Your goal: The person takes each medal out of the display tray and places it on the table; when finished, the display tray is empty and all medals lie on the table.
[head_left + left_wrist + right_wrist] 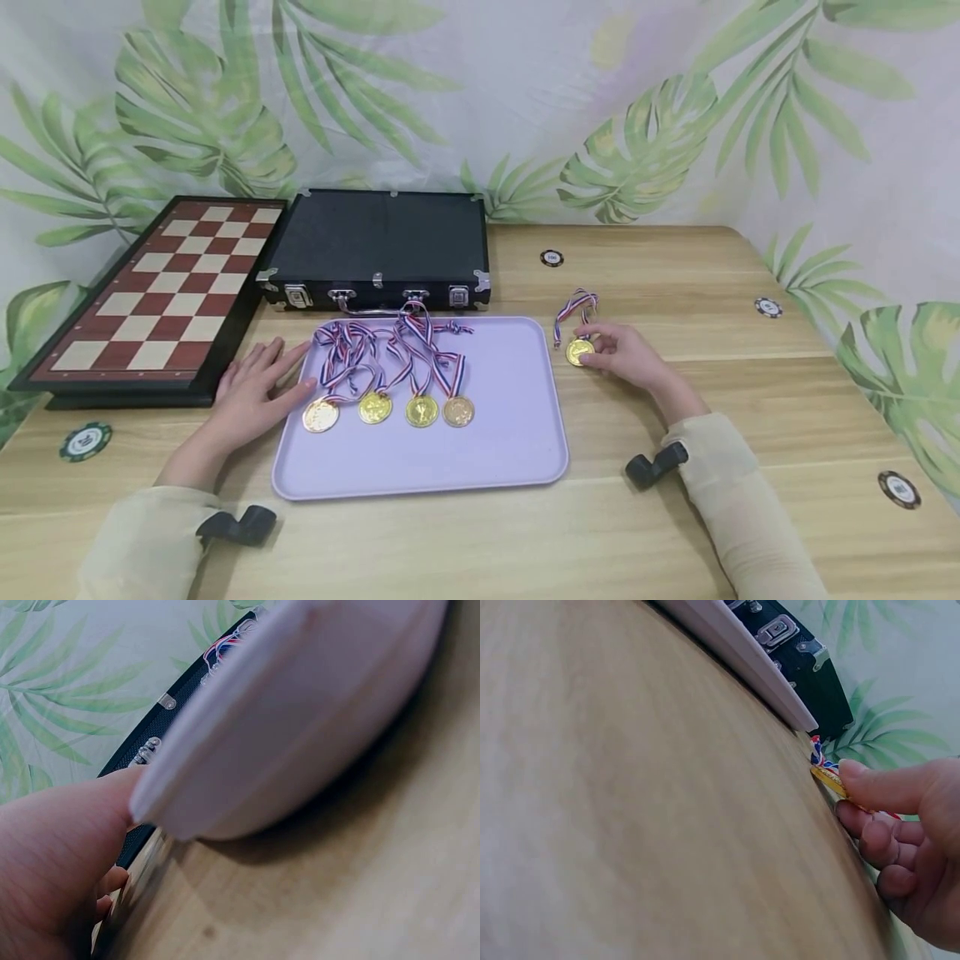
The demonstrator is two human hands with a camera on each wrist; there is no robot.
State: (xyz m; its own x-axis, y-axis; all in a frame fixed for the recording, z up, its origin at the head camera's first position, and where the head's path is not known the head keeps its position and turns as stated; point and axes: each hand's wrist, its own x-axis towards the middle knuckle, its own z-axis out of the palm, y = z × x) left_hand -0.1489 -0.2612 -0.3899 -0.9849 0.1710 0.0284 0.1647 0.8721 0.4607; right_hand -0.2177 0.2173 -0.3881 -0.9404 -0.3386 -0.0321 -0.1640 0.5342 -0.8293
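My right hand [622, 357] pinches a gold medal [578, 352] between thumb and fingers, just right of the lilac tray [420, 458]. The medal's striped ribbon [576, 305] trails behind it on the table. In the right wrist view, the thumb presses on the medal [829, 781] from above. My left hand [255, 392] lies at the tray's left edge with fingers spread and the thumb touching the rim. On the tray several medals [422, 411] lie in a row, their red, white and blue ribbons [348, 354] tangled behind them.
A black case [382, 237] with metal corners stands behind the tray. To the left is a checkered board box [168, 287]. Poker chips lie about the table: a green one [86, 442] at left, black ones [552, 258] at the back and right. A leaf-patterned cloth hangs behind.
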